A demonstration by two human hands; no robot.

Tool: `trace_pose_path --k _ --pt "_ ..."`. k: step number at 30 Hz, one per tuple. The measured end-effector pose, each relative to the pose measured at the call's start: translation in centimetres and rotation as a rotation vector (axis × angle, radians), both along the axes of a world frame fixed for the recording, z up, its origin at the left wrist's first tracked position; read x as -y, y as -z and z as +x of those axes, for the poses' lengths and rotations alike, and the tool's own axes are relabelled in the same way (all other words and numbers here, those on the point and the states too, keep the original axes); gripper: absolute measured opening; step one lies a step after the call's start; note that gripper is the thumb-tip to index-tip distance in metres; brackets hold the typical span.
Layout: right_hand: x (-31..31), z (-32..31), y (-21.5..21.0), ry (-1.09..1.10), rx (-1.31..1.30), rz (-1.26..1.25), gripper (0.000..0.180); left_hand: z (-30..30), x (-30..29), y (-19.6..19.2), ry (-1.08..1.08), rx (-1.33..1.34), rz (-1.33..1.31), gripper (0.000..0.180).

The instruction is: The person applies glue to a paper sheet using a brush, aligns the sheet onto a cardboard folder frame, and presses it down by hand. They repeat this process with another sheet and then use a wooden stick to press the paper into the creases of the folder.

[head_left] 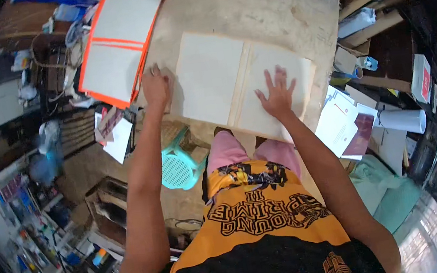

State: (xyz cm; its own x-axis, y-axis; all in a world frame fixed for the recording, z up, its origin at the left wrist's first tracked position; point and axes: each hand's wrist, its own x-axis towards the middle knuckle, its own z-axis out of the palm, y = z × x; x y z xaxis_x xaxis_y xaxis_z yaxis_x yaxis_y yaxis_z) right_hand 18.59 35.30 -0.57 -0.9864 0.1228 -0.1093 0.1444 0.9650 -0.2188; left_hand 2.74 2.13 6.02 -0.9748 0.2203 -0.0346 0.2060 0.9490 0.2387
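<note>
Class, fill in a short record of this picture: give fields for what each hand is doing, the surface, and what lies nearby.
Left hand: closed, pressing on the table beside the boards' left edge
Right hand: flat, fingers spread, on the right board
Boards: two cream panels side by side with a strip between them
Table: worn and pale
Nearby: orange-edged cover upper left, teal stool below

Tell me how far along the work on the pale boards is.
Two pale boards already lie side by side on the worktable, joined along a middle strip. The right hand presses flat on the right board; the left hand rests at the left edge. The orange-edged cover lies untouched alongside.
</note>
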Motion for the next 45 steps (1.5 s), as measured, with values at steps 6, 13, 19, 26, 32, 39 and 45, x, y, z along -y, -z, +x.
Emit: trace_pose_path --k 6,13,19,26,32,39,45 --pt "-2.4 -0.8 -1.2 0.144 0.086 0.053 0.097 -0.8 -13.0 4.1 0.685 0.028 -0.225 0.071" --pt "-2.5 -2.0 -1.5 0.148 0.143 -0.009 0.104 -1.6 -15.1 4.7 0.766 0.188 -0.204 0.07" --pt "-2.0 -1.7 -1.8 0.17 0.273 -0.004 0.098 -2.7 -15.4 5.7 0.786 0.158 -0.208 0.073" --pt "-1.0 6.9 0.1 0.213 0.103 0.038 0.075 3.8 -1.7 6.2 0.549 0.204 -0.125 0.089" --pt "-0.8 8.1 1.0 0.185 0.068 0.03 0.079 5.2 0.2 5.7 0.599 0.284 -0.249 0.097" --pt "-0.4 8.1 0.9 0.204 0.004 0.026 0.081 5.0 0.3 6.0 0.596 0.144 -0.189 0.097" --pt "0.2 9.7 -0.7 0.174 -0.001 0.082 0.086 7.6 1.1 4.7 0.597 0.063 -0.257 0.094"
